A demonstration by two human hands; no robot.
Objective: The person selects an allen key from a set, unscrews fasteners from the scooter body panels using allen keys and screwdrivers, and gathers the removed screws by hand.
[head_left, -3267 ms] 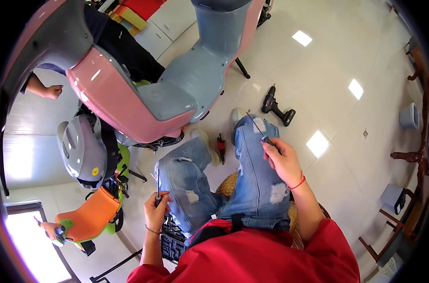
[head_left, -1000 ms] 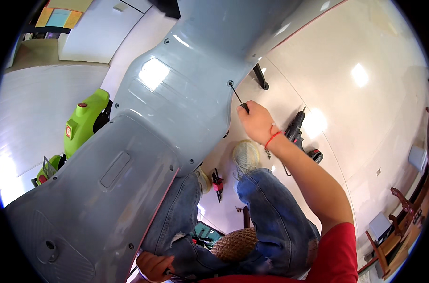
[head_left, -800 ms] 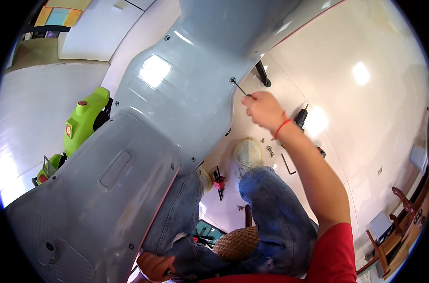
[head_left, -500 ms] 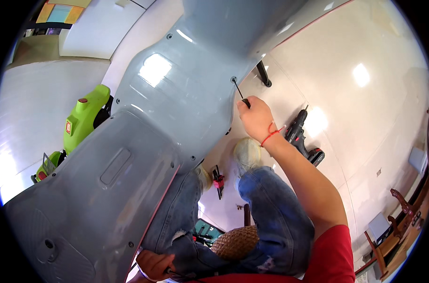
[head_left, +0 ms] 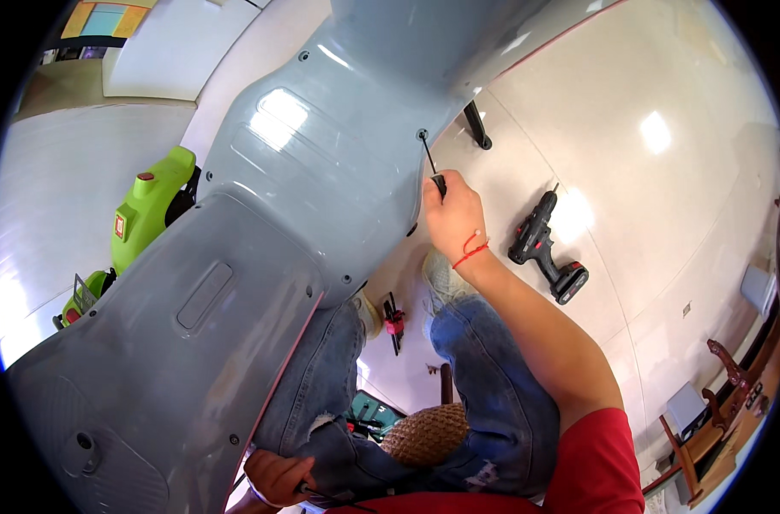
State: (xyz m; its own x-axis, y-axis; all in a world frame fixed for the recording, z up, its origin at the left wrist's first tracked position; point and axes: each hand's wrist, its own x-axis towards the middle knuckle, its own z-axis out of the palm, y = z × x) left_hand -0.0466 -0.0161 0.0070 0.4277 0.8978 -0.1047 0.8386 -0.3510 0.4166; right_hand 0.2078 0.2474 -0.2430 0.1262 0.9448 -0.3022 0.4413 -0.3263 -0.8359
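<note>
My right hand [head_left: 454, 218], a red cord at its wrist, is closed round the black handle of a screwdriver [head_left: 431, 157]. The thin shaft runs up to a screw hole [head_left: 422, 134] near the right edge of a glossy grey scooter body [head_left: 339, 171]; its tip meets the hole. At the lower edge, beside the scooter's seat-end panel, my left hand [head_left: 279, 477] is closed on a thin dark tool [head_left: 303, 487] with a slim shaft pointing right. Fingers hide most of that tool, so its kind is unclear. More screw holes dot the grey panels.
On the tiled floor to the right lies a black cordless drill [head_left: 544, 244]. A black stand leg [head_left: 477, 127] is beyond it. Between my feet is a small pink-and-black tool [head_left: 393, 324], near a green toolbox [head_left: 375, 413] and a woven seat [head_left: 426, 435]. A lime-green machine [head_left: 154, 206] stands left.
My right hand has shifted slightly left and swivelled with the screwdriver, whose tip stays at the same hole. More of the drill shows beside my forearm. My left hand keeps its hold.
</note>
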